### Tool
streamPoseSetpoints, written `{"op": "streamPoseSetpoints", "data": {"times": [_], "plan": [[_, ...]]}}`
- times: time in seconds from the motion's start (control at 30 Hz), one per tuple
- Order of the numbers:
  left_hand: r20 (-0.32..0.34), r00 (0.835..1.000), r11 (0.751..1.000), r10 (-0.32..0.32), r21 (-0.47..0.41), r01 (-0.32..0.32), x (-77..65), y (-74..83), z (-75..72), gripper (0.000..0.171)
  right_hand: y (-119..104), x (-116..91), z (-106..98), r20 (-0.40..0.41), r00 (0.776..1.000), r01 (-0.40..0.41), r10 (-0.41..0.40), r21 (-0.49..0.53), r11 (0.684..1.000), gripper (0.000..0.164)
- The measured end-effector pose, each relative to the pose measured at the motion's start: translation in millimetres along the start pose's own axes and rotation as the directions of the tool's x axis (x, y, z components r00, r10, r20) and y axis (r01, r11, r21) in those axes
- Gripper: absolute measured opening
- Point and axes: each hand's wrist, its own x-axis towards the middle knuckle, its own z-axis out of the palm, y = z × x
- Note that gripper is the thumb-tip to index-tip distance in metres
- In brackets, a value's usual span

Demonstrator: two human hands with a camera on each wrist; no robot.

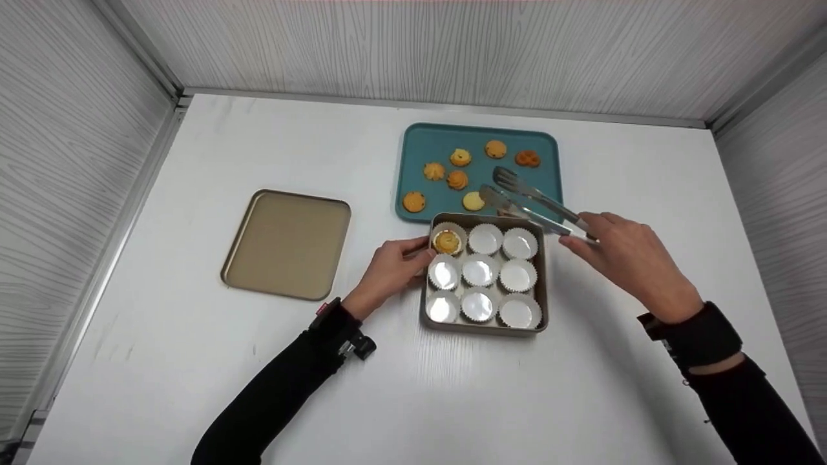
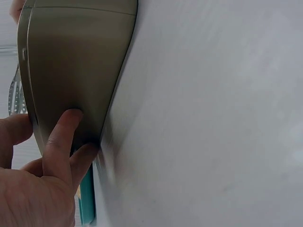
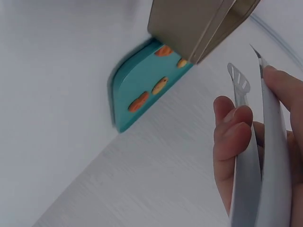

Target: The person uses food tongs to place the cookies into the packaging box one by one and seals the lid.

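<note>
My left hand (image 1: pixel 397 268) grips the left wall of a square gold-coloured tin (image 1: pixel 481 328), thumb at the rim and fingers against the outer side (image 2: pixel 71 61). Inside the tin stand several white paper cups (image 1: pixel 479 270); the back-left one holds a yellow cookie (image 1: pixel 447 242). My right hand (image 1: pixel 630 261) holds metal tongs (image 1: pixel 549 203) by the handles, fingers and thumb around both arms (image 3: pixel 277 156). The tong tips are apart over the teal tray (image 1: pixel 413 139), with no cookie seen between them. A pale round cookie (image 1: pixel 473 201) lies beside the lower tip.
More cookies are spread on the tray, among them a pretzel-shaped one (image 1: pixel 528 159) at the right. A square gold-coloured lid (image 1: pixel 287 245) lies on the white table (image 1: pixel 161 336) to the left. Pale panelled walls (image 1: pixel 426 51) border the table.
</note>
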Motion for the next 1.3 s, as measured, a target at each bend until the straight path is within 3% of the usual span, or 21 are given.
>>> {"op": "streamPoseSetpoints", "data": {"times": [0.4, 0.67, 0.97, 1.13, 1.3], "plan": [[-0.018, 1.000, 1.000, -0.009, 0.002, 0.009, -0.9, -3.6, -3.5, 0.049, 49.4, 9.8, 8.0, -0.037, 0.993, -0.117, 0.116, -0.041, 0.992, 0.027], [-0.015, 1.000, 0.998, 0.015, 0.054, -0.015, 1.5, -1.8, -0.8, 0.049, 65.2, 19.8, 15.3, 0.038, 0.965, -0.257, 0.259, -0.052, 0.965, 0.040], [-0.001, 1.000, 1.000, 0.011, 0.014, -0.011, -0.4, -2.5, 0.1, 0.049, 74.5, 38.0, 23.7, 0.048, 0.963, -0.259, 0.266, -0.118, 0.959, 0.045], [0.015, 1.000, 1.000, -0.004, -0.017, 0.004, -0.7, -1.9, 0.3, 0.049, 72.8, 38.6, 27.2, 0.061, 0.961, -0.261, 0.268, -0.108, 0.959, 0.044], [0.008, 1.000, 1.000, 0.003, 0.010, -0.003, 0.3, -0.9, -0.1, 0.050, 68.4, 33.6, 27.9, 0.081, 0.959, -0.267, 0.273, -0.081, 0.960, 0.042]]}}
